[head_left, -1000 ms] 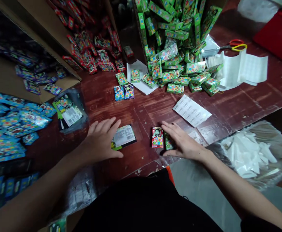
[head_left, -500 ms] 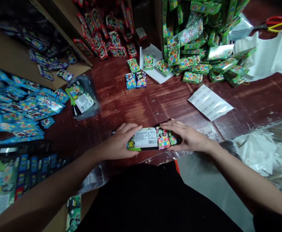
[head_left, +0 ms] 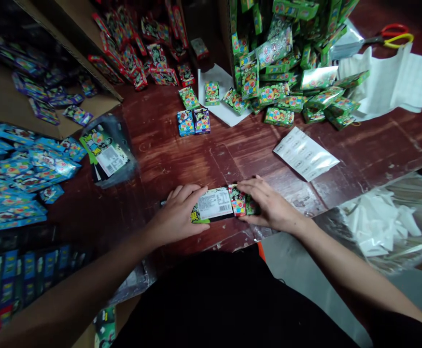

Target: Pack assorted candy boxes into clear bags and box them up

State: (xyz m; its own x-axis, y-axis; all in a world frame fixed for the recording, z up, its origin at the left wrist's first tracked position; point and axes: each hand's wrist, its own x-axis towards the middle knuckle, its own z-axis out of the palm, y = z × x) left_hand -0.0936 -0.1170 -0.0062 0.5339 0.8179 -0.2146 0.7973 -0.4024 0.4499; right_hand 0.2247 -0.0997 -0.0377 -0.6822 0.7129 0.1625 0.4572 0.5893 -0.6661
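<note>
Down at the near edge of the dark red table (head_left: pixel 182 145), left hand (head_left: pixel 180 215) pressed flat, fingers together, on the left end of a labelled black pouch (head_left: pixel 214 205), white barcode label facing up. Right hand (head_left: pixel 269 205) closing in from the other side, fingers curled over a small red box (head_left: pixel 237 202) and a small green box (head_left: pixel 250 207), both butted against the pouch's right end; clamped or merely pushing, cannot tell. Further back, a blue box (head_left: pixel 185 123) and a purple box (head_left: pixel 201 120) side by side, touching, well apart from the hands. Beyond them, a heap of green boxes (head_left: pixel 287 72) spilling from a carton. Red boxes (head_left: pixel 142 48) scattered to the back left, blue packs (head_left: pixel 19 169) piled far left. Stack of printed pouches (head_left: pixel 105 154) left of centre. Sheet of labels (head_left: pixel 305 153) lying flat to the right, scissors (head_left: pixel 388 36) at the far right corner, clear bag of white pieces (head_left: pixel 381 227) beside the right forearm.
</note>
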